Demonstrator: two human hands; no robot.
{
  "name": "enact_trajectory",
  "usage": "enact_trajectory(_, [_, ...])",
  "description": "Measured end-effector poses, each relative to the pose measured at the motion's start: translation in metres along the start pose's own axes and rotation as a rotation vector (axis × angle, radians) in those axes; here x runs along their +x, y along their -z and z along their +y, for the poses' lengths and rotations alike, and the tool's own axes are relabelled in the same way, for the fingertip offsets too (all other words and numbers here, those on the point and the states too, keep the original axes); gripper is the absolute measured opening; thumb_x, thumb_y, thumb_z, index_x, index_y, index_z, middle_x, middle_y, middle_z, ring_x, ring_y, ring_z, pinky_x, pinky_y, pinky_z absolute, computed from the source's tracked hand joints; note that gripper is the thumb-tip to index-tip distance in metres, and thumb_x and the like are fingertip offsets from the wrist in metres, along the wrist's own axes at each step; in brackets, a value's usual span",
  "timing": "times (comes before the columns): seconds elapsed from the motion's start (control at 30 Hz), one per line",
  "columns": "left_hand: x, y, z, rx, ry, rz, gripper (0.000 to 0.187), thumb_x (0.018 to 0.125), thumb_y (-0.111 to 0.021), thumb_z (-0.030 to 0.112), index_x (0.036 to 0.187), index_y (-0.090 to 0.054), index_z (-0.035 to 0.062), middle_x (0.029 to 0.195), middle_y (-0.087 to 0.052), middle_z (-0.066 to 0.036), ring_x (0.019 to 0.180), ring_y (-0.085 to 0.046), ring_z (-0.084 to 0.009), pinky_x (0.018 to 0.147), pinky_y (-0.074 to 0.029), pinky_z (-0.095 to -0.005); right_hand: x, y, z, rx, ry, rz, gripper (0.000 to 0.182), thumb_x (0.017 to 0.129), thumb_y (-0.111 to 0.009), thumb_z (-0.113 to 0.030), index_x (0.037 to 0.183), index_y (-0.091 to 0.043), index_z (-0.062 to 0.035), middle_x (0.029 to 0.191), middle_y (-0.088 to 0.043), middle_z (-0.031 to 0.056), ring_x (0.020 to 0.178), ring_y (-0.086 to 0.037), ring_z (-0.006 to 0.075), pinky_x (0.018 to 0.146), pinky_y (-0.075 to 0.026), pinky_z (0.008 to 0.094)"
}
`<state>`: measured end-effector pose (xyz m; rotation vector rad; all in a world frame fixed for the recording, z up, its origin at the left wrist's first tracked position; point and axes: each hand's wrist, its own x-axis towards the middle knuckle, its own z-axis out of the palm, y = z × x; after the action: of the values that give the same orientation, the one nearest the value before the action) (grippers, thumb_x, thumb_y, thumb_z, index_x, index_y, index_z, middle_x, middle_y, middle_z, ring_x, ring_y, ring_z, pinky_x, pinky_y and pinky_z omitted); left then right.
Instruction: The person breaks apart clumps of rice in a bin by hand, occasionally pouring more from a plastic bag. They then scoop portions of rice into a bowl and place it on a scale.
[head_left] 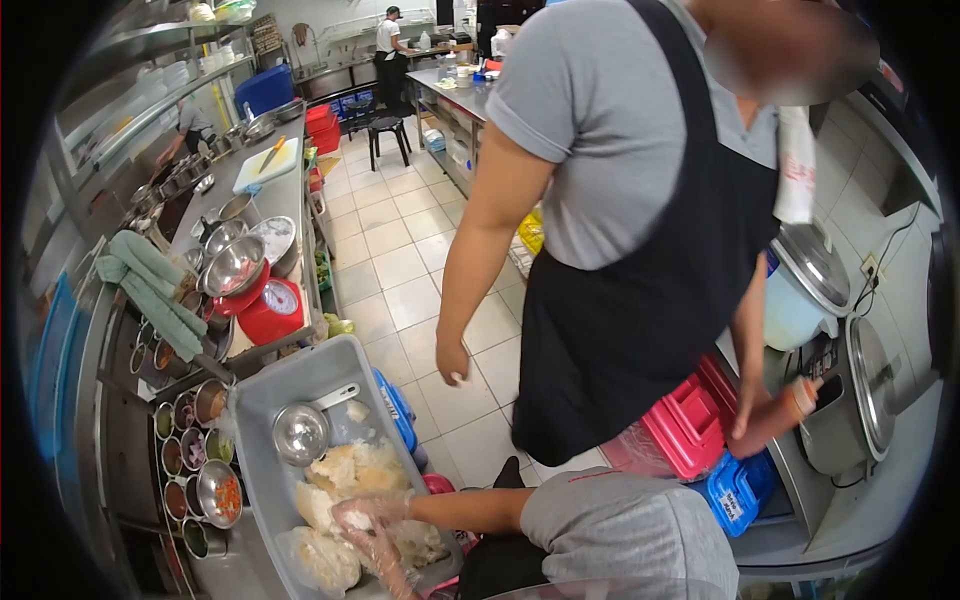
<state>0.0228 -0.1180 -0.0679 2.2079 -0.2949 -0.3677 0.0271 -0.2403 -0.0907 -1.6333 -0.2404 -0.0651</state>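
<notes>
A grey plastic tub (262, 440) holds large clumps of what looks like cooked white rice (345, 468), some with a yellowish crust. My right hand (368, 512), in a clear plastic glove, reaches in from the right with its fingers curled round a white clump. Just below it, my left hand (382, 562), also gloved, comes up from the bottom edge, its fingers closed against the same clump. A rounded lump in clear plastic (325, 562) lies left of my hands. Beyond the rice are a metal bowl (300, 434) and a white-handled scoop (337, 397).
A co-worker in a black apron (640, 330) stands close by, holding a reddish bottle (775, 420). A red scale (270, 308) carries a metal bowl on the left counter. Metal sauce pots (205, 540) line the tub's left side. Pink-lidded boxes (690, 425) stand right.
</notes>
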Motion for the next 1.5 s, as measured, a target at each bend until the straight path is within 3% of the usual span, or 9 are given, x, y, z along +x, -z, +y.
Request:
enact_trajectory(0.53, [0.024,-0.001,-0.061,0.023,-0.294,0.178,0.038,0.075,-0.043,0.003,0.112,-0.044,-0.0049,0.111,-0.046,-0.027,0.106,-0.042,-0.0374,0.094,-0.03,-0.0407,-0.013,-0.03,0.04,-0.55,0.345,0.255,0.043,0.08,-0.047,-0.006,0.122,-0.04,-0.0133,0.094,-0.053,0.0197,0.087,-0.053,0.034,0.077,-0.041,0.0398])
enact_trajectory(0.73, [0.035,0.019,-0.084,-0.335,0.032,0.003,0.034,0.076,-0.046,0.006,0.108,-0.05,-0.0038,0.111,-0.049,-0.021,0.106,-0.045,-0.0305,0.092,-0.033,-0.0355,-0.002,-0.036,0.029,-0.617,-0.167,-0.008,0.043,0.085,-0.044,-0.017,0.127,-0.037,-0.0175,0.113,-0.049,0.0177,0.102,-0.048,0.0314,0.088,-0.036,0.039])
enact_trajectory(0.8, [0.024,0.018,-0.067,-0.226,-0.047,0.057,0.039,0.082,-0.047,0.017,0.116,-0.044,-0.0013,0.114,-0.047,-0.017,0.11,-0.041,-0.0269,0.092,-0.033,-0.0344,0.009,-0.04,0.025,0.35,-0.678,0.201,0.049,0.086,-0.043,-0.035,0.131,-0.032,-0.0191,0.122,-0.045,0.0148,0.113,-0.04,0.0276,0.093,-0.033,0.0382])
enact_trajectory(0.9, [0.017,0.011,-0.028,-0.98,0.395,0.171,0.045,0.088,-0.043,0.027,0.124,-0.036,0.0019,0.12,-0.041,-0.016,0.113,-0.038,-0.0254,0.093,-0.032,-0.0341,0.007,-0.045,0.041,0.398,-0.598,0.183,0.051,0.085,-0.043,-0.039,0.129,-0.034,-0.0155,0.123,-0.045,0.013,0.114,-0.041,0.0269,0.096,-0.029,0.0378])
enact_trajectory(1.13, [0.024,0.002,-0.049,-0.684,0.193,-0.127,0.051,0.09,-0.038,0.036,0.126,-0.031,0.0014,0.122,-0.041,-0.016,0.108,-0.042,-0.0271,0.09,-0.035,-0.034,-0.007,-0.043,0.022,0.68,-0.583,0.047,0.05,0.083,-0.046,-0.041,0.122,-0.042,-0.0101,0.119,-0.049,0.0129,0.118,-0.037,0.0291,0.101,-0.022,0.035])
enact_trajectory(1.2, [0.026,-0.004,-0.059,-0.542,0.012,0.057,0.047,0.09,-0.038,0.033,0.123,-0.035,0.0002,0.117,-0.045,-0.016,0.104,-0.045,-0.0253,0.088,-0.037,-0.0338,-0.006,-0.044,0.033,-0.279,-0.204,0.015,0.047,0.082,-0.049,-0.037,0.117,-0.047,-0.0056,0.111,-0.052,0.0197,0.105,-0.048,0.0333,0.091,-0.035,0.0347])
enact_trajectory(1.3, [0.047,-0.002,-0.098,-0.031,-0.173,0.13,0.045,0.091,-0.036,0.032,0.12,-0.038,-0.0024,0.116,-0.046,-0.016,0.104,-0.044,-0.0248,0.088,-0.036,-0.0341,0.011,-0.061,0.041,-0.35,-0.687,0.291,0.047,0.082,-0.05,-0.035,0.112,-0.049,0.0009,0.105,-0.052,0.0262,0.094,-0.052,0.0357,0.082,-0.04,0.0375])
enact_trajectory(1.43, [0.071,0.014,-0.119,0.058,0.088,-0.145,0.045,0.09,-0.039,0.032,0.12,-0.04,-0.0023,0.119,-0.045,-0.016,0.107,-0.044,-0.0247,0.09,-0.035,-0.0333,0.009,-0.038,0.015,-0.259,-0.568,0.242,0.048,0.084,-0.046,-0.033,0.11,-0.046,0.0075,0.097,-0.054,0.0277,0.087,-0.055,0.0372,0.078,-0.041,0.0416])
enact_trajectory(1.5, [0.054,0.003,-0.092,-0.866,0.247,0.071,0.048,0.088,-0.044,0.032,0.123,-0.038,-0.001,0.122,-0.043,-0.014,0.11,-0.042,-0.0239,0.092,-0.033,-0.0325,0.019,-0.053,0.091,-0.753,-0.204,0.122,0.047,0.082,-0.048,-0.03,0.108,-0.047,0.0086,0.087,-0.057,0.0253,0.084,-0.055,0.0375,0.077,-0.041,0.0428])
